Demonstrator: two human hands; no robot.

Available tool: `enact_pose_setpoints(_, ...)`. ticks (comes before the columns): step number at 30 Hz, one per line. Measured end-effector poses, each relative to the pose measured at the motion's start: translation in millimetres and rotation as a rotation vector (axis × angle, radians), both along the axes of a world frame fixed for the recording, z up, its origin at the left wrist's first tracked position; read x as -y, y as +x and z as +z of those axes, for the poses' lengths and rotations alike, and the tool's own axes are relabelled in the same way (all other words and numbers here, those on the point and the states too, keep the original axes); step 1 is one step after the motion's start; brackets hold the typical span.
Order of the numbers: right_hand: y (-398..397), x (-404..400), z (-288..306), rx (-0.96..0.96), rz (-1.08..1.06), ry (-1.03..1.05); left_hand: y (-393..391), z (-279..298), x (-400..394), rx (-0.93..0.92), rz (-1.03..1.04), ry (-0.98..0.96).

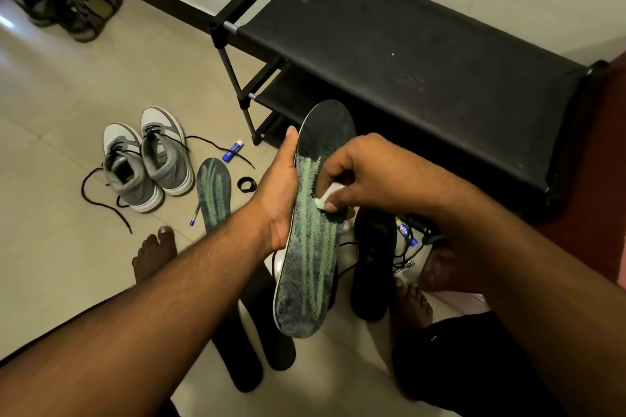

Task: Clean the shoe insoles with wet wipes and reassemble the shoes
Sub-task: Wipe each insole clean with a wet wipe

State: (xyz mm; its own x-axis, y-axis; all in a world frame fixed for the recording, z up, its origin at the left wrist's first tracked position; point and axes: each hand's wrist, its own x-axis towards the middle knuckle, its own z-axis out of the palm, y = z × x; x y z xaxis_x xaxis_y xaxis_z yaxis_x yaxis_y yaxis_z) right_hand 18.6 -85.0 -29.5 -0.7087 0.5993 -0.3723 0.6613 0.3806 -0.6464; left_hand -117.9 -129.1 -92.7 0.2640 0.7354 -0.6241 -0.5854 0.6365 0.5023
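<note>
Now right hand [355, 176] presses wipe [326, 197] on insole [313, 247].

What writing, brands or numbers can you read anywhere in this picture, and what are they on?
No text here can be read.
Blue tube on the floor by the grey shoes: has a printed label, too small and blurred to read.
Blue-and-white tube by the rack: shows a round logo, blurred, unreadable.
Held insole and floor insole: green streaks only, no letters visible.

bare forearms [169, 288], bare feet [155, 254], black shorts [450, 359]
</note>
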Motion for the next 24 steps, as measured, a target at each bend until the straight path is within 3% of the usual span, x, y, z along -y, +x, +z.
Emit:
enact_pose_setpoints(4, 4, -10, -7, -0.086, -0.281, 0.284, 3, 2, 4, -0.032, -0.017, 0.008)
enact_pose_setpoints(7, 7, -13, -10, -0.119, -0.356, 0.39, 4, 2, 3, -0.043, -0.046, 0.015)
enact_pose_setpoints(15, -1, -1, 0, -0.09, 0.02, 0.097, 1, 9, 5, -0.052, -0.041, -0.029)
enact_pose_setpoints(21, 8, -13, -6, -0.272, -0.304, 0.351, 6, 9, 8, -0.099, -0.1, -0.051)
enact_pose_setpoints(24, 6, -11, -7, -0.286, -0.241, 0.326, 5, 12, 8, -0.08, -0.083, -0.053)
